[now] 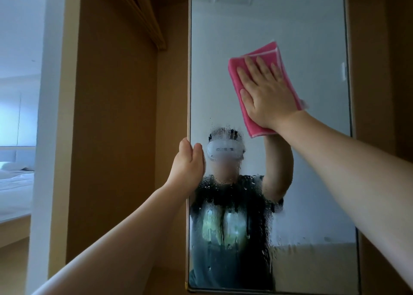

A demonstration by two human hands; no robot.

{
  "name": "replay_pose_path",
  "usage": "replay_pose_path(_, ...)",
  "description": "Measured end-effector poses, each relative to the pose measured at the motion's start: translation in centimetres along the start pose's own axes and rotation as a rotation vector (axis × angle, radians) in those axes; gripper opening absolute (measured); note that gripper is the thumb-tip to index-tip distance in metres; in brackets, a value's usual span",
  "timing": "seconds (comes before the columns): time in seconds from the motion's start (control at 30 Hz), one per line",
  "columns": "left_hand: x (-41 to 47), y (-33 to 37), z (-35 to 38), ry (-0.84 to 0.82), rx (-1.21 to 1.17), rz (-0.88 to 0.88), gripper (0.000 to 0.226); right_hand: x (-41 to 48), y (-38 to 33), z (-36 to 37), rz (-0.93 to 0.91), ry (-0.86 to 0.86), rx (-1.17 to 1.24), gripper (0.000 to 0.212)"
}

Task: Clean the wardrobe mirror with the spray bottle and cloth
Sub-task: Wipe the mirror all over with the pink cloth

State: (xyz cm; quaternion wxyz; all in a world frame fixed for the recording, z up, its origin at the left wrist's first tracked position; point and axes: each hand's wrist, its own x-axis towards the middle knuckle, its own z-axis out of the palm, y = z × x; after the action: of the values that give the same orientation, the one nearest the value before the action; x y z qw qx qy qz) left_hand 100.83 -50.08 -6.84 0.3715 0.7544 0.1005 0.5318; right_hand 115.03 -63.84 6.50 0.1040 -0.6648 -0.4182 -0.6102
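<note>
- Wooden wardrobe panels (116,138) are seen at 9 o'clock of the mirror, with a bed (13,183) in a bright room beyond, far at the left edge.
- Filling the centre and right of the view, the wardrobe mirror (290,26) is mounted on a door that stands ajar.
- Spray droplets (232,205) and runs are spread over the lower half of the glass, from about centre down toward 6 o'clock; this part is judged not yet wiped.
- Clear, dry-looking glass is shown in the upper half, so spraying appears done and wiping partly done at most.
- No spray bottle is visible in the view.
- A folded pink cloth (243,107) is pressed flat against the glass at about 1 o'clock of centre.
- The right hand (268,93) is laid on the cloth with fingers (252,64) extended and slightly spread, pointing toward 11 o'clock; nothing is gripped, only pressed.
- The left hand (187,160) is curled around the mirror's left edge at about 9 o'clock, fingers closed on the frame, apparently steadying the door.
</note>
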Motion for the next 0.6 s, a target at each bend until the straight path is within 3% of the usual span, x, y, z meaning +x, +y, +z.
replay_pose_path(0.1,0.0,-0.1,0.0,-0.007,-0.001,-0.006,0.029,-0.7,-0.4,0.2,-0.011,-0.004,-0.005,0.060)
replay_pose_path(0.2,0.1,-0.4,-0.1,-0.015,-0.055,-0.006,0.017,-1.8,-1.1,0.4,-0.033,-0.001,-0.009,0.061)
replay_pose_path(0.43,0.1,-0.3,-0.1,0.009,-0.045,-0.018,0.014,-7.6,-4.6,1.6,-0.104,0.003,-0.001,0.058)
replay_pose_path(0.6,-0.2,0.2,-0.1,0.027,-0.020,-0.032,0.040,-14.0,-7.5,3.2,-0.195,-0.038,0.006,0.058)
